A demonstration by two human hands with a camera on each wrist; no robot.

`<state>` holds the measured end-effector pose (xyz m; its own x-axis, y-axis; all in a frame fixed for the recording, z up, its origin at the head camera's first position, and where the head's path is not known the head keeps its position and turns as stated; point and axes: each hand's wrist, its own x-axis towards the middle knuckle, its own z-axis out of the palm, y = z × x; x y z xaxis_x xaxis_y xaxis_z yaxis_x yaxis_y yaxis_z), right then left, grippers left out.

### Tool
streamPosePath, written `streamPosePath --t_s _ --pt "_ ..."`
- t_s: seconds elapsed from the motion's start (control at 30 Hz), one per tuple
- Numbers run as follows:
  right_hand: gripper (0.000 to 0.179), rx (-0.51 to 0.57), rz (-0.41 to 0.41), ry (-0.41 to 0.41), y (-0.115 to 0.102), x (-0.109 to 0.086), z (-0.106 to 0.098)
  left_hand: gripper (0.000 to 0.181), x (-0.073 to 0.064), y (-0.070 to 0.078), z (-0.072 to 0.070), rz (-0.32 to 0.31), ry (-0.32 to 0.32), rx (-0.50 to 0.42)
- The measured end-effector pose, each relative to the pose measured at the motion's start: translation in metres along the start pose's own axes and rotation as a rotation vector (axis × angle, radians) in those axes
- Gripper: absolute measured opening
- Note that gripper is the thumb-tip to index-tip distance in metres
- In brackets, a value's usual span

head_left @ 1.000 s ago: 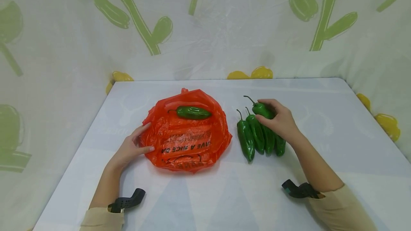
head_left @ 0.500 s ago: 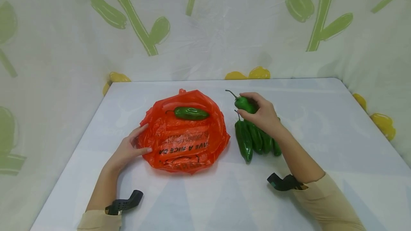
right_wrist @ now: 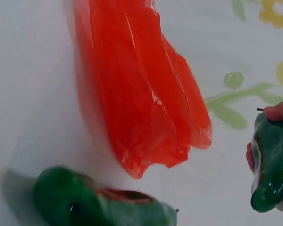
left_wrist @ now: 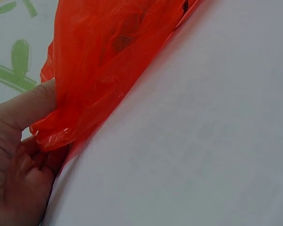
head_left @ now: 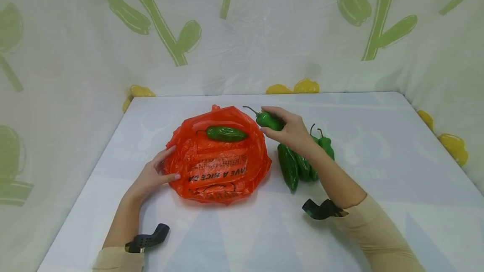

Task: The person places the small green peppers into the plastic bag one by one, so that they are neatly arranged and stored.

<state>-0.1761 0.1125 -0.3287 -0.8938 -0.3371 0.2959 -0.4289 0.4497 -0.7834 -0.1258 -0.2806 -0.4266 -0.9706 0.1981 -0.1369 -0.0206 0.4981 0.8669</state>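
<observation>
An orange-red plastic bag (head_left: 219, 163) lies spread with its mouth up, and one green chili pepper (head_left: 227, 134) rests inside it. My left hand (head_left: 150, 176) holds the bag's left edge; in the left wrist view a bunched fold of plastic sits between thumb and curled fingers (left_wrist: 46, 162). Above the table, close to the bag's right rim, my right hand (head_left: 289, 129) grips another green chili pepper (head_left: 267, 121) between thumb and fingers, its stem pointing left. That held pepper (right_wrist: 271, 162) also shows at the right edge of the right wrist view.
Several more green chili peppers (head_left: 289, 167) lie side by side right of the bag, partly covered by my right hand and forearm. They rest on a white table (head_left: 242, 238). Behind it hangs a white curtain (head_left: 280, 45) with a leaf print.
My right hand has lifted a chili pepper from the group and carried it left, toward the bag's rim. The left hand and the bag look unmoved.
</observation>
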Motion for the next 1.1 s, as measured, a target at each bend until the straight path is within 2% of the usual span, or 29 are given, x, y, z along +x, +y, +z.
streamPosePath --t_s 0.3,0.7,1.1 --pt "0.051 -0.003 -0.062 -0.063 -0.012 0.013 0.019 0.085 0.001 0.000 0.001 0.004 -0.004 -0.019" --pt "0.055 -0.071 -0.069 -0.173 -0.026 0.032 0.051 0.085 0.001 -0.001 -0.002 0.005 0.007 0.003" --pt "0.048 -0.089 -0.110 -0.319 -0.013 0.048 0.095 0.085 0.001 -0.001 0.000 0.004 0.009 -0.006"
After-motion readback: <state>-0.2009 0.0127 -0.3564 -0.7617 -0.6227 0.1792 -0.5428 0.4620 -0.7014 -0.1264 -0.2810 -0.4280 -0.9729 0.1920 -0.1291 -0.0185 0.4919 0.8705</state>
